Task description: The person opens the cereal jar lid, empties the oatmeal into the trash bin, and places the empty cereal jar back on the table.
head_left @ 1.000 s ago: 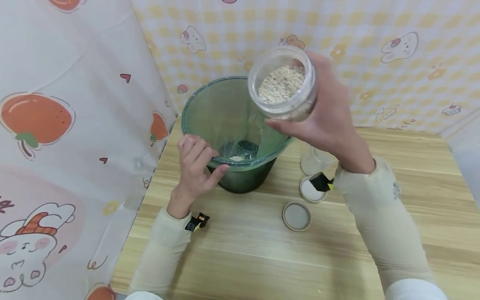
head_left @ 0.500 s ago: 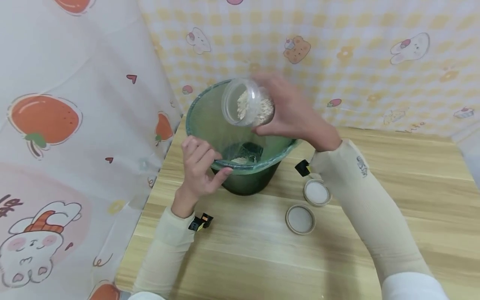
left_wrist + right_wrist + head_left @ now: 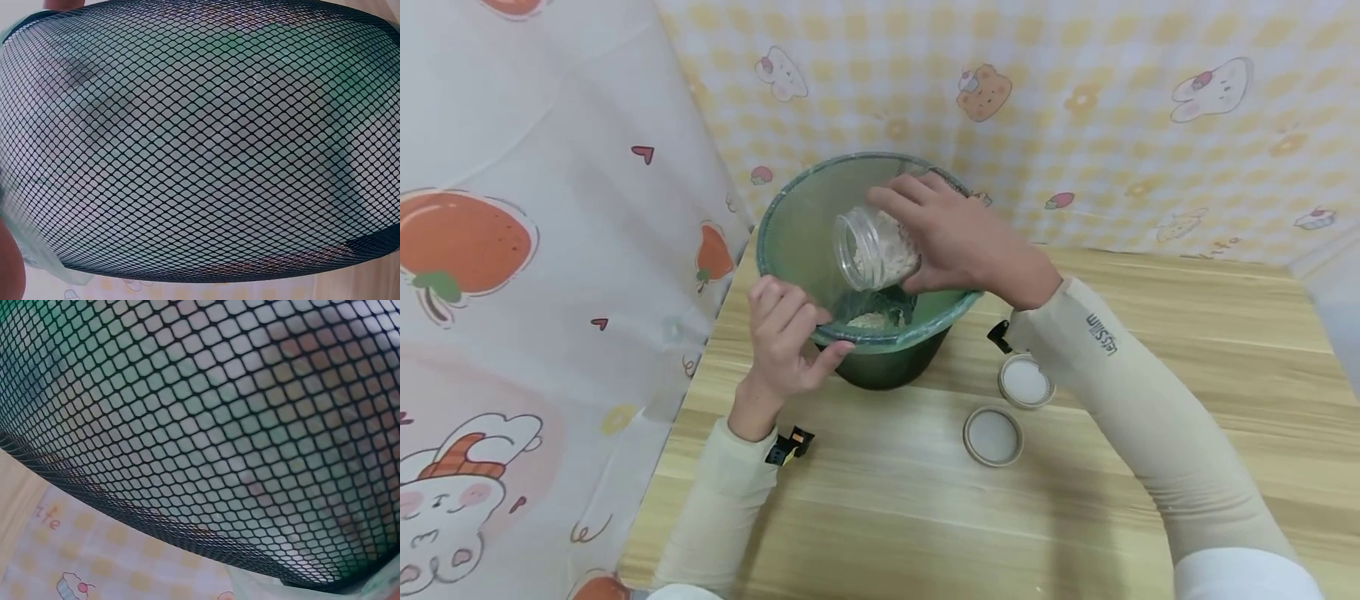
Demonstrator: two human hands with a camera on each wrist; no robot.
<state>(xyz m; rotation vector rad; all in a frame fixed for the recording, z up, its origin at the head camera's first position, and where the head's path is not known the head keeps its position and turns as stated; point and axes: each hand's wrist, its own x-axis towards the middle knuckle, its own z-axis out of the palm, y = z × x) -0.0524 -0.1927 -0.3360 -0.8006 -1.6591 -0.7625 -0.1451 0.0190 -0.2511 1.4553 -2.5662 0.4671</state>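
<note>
A mesh wastebasket [image 3: 883,367] stands on the table, lined with a translucent green bag [image 3: 801,237] folded over its rim. My left hand [image 3: 786,337] grips the near-left rim, thumb outside. Inside the basket mouth, my right hand [image 3: 973,246] holds a clear jar [image 3: 868,250], tipped with its opening to the left. Pale flakes like oats are in the jar, and a small pale heap [image 3: 868,320] lies in the bottom of the bag. Both wrist views are filled by the black mesh wall [image 3: 200,156]; a finger and thumb edge the left one.
Two round lids, one nearer [image 3: 993,436] and one farther [image 3: 1027,381], lie on the wooden table [image 3: 880,500] right of the basket. Patterned curtains [image 3: 1075,150] hang behind and to the left.
My right hand has moved left and down into the basket mouth, tipping the jar onto its side. The pale heap in the bag looks larger. The left hand keeps its grip.
</note>
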